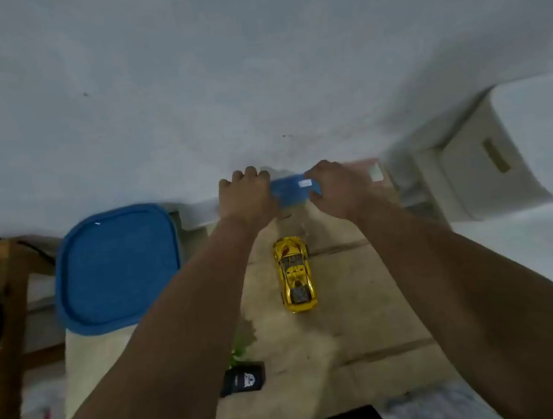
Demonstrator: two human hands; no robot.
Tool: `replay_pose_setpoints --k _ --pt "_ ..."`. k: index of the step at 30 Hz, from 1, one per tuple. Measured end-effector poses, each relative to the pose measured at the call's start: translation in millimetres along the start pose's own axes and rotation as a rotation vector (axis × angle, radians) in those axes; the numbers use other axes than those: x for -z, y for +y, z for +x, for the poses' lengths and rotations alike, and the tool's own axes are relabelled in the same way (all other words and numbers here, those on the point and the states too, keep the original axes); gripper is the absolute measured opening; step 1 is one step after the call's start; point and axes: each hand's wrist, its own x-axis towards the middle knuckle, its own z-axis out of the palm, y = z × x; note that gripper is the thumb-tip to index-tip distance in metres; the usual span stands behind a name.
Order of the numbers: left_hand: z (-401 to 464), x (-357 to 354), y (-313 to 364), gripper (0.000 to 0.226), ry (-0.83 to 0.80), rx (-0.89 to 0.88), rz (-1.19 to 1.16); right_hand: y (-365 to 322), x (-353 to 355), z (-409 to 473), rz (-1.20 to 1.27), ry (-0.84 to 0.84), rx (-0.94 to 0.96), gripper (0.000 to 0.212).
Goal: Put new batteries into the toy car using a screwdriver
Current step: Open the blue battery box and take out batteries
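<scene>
A shiny yellow toy car (295,274) stands on its wheels on a brown cardboard sheet (365,319), nose pointing away from me. Beyond it, close to the wall, both arms reach forward. My left hand (246,195) and my right hand (337,187) each grip one end of a flat blue box (295,190) with a small white label. What the box holds is hidden. No screwdriver or loose batteries show in the view.
A large blue lid (117,267) covers a container at the left. A small black pack (243,378) lies on the cardboard near me. A white appliance (501,151) stands at the right, a wooden frame (9,305) at far left. A white wall (254,75) rises behind.
</scene>
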Motion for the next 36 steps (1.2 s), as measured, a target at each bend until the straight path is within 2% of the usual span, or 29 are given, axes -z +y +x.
replay_pose_setpoints --k 6,9,14,22,27,31,36 --pt "25 -54 -2 0.061 -0.002 -0.037 0.075 4 -42 25 -0.185 -0.084 0.062 0.057" --pt "31 -67 -5 0.051 0.077 -0.077 0.134 3 -49 34 -0.229 -0.014 0.081 0.057" --pt "35 -80 -15 0.044 0.182 -0.166 0.131 -1 -46 38 -0.290 0.008 0.097 0.050" --pt "39 -80 -12 0.042 0.177 -0.206 0.055 5 -42 45 -0.458 -0.100 0.198 0.060" --pt "38 -78 -11 0.048 0.147 -0.201 0.041 7 -36 47 -0.391 -0.094 0.219 0.060" --pt "30 -72 -13 0.058 0.123 -0.211 0.004 12 -27 42 -0.350 -0.052 0.191 0.039" --pt "27 -70 -19 0.049 0.200 -0.204 0.010 16 -15 32 -0.346 0.077 0.169 0.041"
